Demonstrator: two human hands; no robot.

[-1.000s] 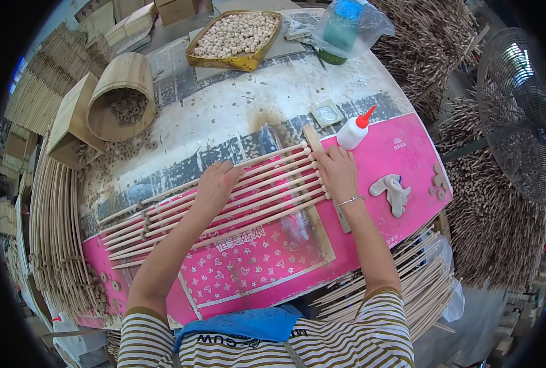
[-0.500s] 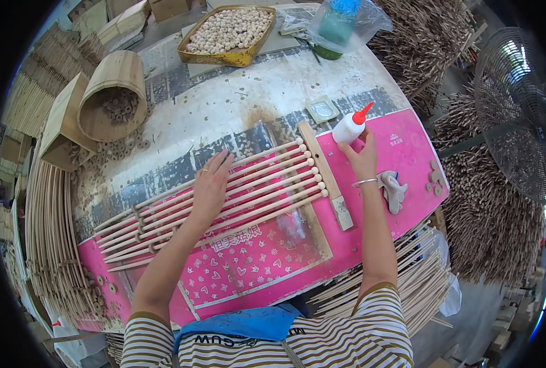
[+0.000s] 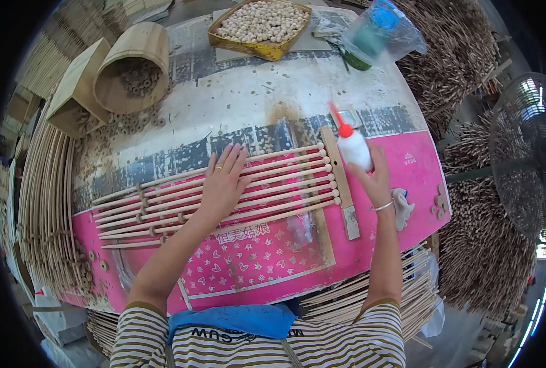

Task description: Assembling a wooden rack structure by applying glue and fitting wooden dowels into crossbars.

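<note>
Several pale wooden rods (image 3: 279, 182) lie side by side across the pink sheet. Each has a round wooden ball (image 3: 327, 167) on its right end, close against a wooden bar (image 3: 335, 178). Small brown wooden rings (image 3: 143, 205) are threaded on the rods toward their left ends. My left hand (image 3: 226, 185) rests flat across the middle of the rods, fingers stretched out. To the right of the bar, my right hand (image 3: 376, 180) grips a white glue bottle (image 3: 354, 152) with a red nozzle, held tilted with the nozzle up and to the left.
At the back, a yellow tray (image 3: 275, 52) holds many wooden balls. A wooden tub (image 3: 108, 86) of rings lies tipped at the left, beside a wooden box (image 3: 70, 101). A glove (image 3: 402, 208) and loose rings (image 3: 440, 201) lie at right, near a fan (image 3: 524, 138).
The glue bottle has swung from leaning right to leaning left, over toward the bar. My left hand's fingers have spread on the rods. The whole view has shifted slightly.
</note>
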